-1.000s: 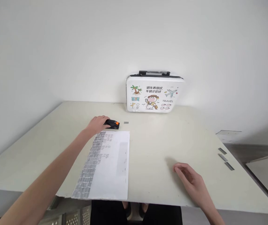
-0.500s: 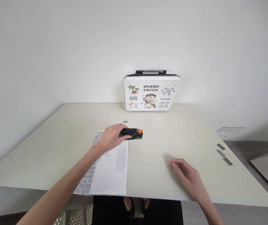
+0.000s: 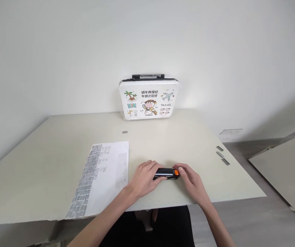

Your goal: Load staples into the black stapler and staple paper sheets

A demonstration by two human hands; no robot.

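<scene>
My left hand (image 3: pixel 145 178) is wrapped round a black stapler (image 3: pixel 166 173) with an orange end piece. It lies lengthwise low over the front part of the table, right of the paper. My right hand (image 3: pixel 191 181) has its thumb and fingers closed at the stapler's orange end; the fingertips are partly hidden behind it. A printed paper sheet (image 3: pixel 110 192), grey-patterned along its left side, lies left of my left hand. At the right side of the table are several strips of staples (image 3: pixel 219 154).
Against the wall at the back of the table (image 3: pixel 46 164) stands a white carrying case (image 3: pixel 149 99) with cartoon prints and a black handle. One more small grey strip (image 3: pixel 124 132) lies in front of it. A pale panel (image 3: pixel 286 168) is off to the right.
My left hand has brought the stapler from above the paper toward me and to the right. My right hand has closed on its orange end. The view has turned somewhat right.
</scene>
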